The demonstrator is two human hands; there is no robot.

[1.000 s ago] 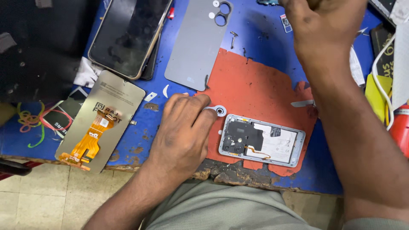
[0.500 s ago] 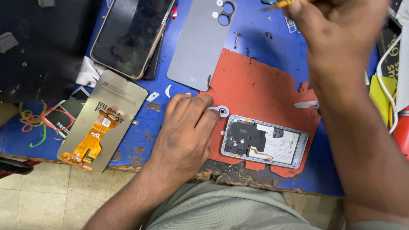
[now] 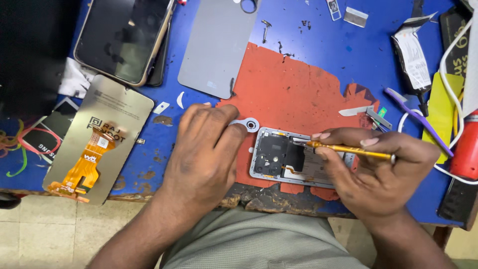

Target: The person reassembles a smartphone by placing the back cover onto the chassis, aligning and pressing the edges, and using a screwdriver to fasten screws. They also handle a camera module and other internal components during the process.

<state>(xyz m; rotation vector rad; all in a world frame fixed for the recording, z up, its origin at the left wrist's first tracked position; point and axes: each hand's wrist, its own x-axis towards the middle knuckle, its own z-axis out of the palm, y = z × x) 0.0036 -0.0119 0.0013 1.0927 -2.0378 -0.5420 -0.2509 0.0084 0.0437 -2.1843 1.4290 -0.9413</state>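
Right hand point(image 3: 371, 174) — now down at the opened phone point(image 3: 298, 158) — holds screwdriver point(image 3: 348, 149).

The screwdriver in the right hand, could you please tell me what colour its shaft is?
The screwdriver is golden yellow, seen in the head view, its only view.

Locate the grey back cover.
Head view, upper centre: the grey back cover lies flat on the blue mat, between the dark phone and the red pad.

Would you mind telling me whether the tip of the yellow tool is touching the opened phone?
Touching. The head view shows the right hand holding the yellow tool, its tip resting on the opened phone with no visible gap.
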